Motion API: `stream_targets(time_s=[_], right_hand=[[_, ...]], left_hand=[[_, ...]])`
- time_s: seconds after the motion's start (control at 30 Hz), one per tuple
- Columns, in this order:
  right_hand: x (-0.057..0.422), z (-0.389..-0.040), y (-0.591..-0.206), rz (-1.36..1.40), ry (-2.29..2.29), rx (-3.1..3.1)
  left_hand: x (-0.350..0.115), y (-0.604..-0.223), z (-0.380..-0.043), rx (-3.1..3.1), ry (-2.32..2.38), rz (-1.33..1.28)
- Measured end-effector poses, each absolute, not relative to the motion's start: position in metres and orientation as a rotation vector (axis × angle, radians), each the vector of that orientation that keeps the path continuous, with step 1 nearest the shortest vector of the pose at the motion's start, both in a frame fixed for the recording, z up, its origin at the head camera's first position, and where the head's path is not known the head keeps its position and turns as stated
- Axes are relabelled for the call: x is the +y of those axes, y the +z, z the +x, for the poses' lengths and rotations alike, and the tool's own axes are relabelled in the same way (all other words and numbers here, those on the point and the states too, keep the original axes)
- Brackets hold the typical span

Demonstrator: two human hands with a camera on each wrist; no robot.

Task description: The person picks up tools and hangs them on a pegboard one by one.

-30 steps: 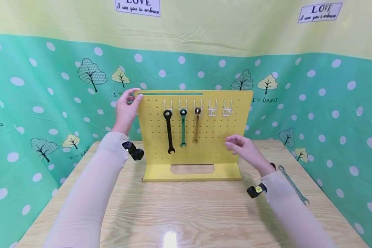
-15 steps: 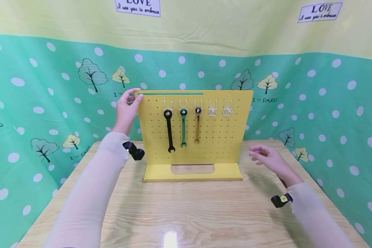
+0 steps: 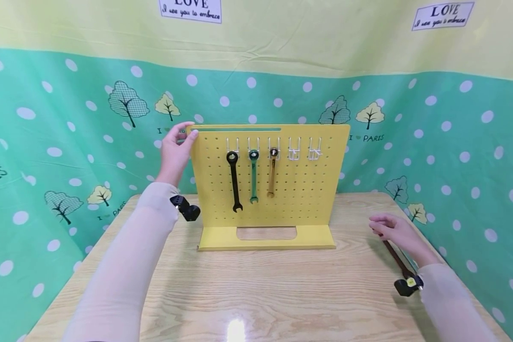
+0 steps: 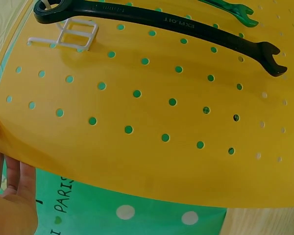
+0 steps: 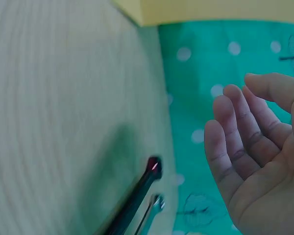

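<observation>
My left hand (image 3: pixel 174 154) pinches the upper left corner of a yellow pegboard (image 3: pixel 299 199), thumb in front and fingers behind. From its white hooks hang a black combination wrench (image 3: pixel 234 183), a green wrench (image 3: pixel 254 178) and a gold wrench (image 3: pixel 272 176). Over the table's right side hovers my right hand (image 3: pixel 399 235), holding nothing, its fingers loosely bent in the right wrist view. Below it lies a dark reddish wrench (image 3: pixel 396 259), partly covered by the hand and wrist. Beside that one, a teal wrench (image 5: pixel 149 218) shows in the right wrist view.
Two white hooks (image 3: pixel 314 153) at the board's right bear no wrench. The board's foot (image 3: pixel 267 244) rests on the wooden table (image 3: pixel 282 289). A green dotted curtain (image 3: pixel 453 180) encloses the table at the back and sides.
My right hand has moved away from the board, rightward and down, to above the loose wrenches. The left hand keeps its hold on the corner, and the hanging wrenches stay put.
</observation>
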State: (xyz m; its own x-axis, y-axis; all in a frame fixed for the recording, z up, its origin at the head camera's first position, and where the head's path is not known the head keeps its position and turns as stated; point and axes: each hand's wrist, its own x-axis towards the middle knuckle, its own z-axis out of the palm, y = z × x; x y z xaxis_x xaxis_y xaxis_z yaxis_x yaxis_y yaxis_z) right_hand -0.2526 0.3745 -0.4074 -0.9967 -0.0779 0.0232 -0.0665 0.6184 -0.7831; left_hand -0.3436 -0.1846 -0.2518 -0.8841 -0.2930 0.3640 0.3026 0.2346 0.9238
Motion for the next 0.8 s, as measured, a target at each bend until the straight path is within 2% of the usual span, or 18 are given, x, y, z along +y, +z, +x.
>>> stream_targets(time_s=[0.37,0.8], right_hand=[[0.411,-0.251,-0.436,-0.053,-1.310,2.789],[0.434,-0.251,-0.450,0.086,-1.298,2.714]], left_hand=[[-0.184,-0.252,-0.343,-2.053,-1.692,-0.012],[-0.184,-0.252,-0.343,-2.040,-1.696,-0.015]])
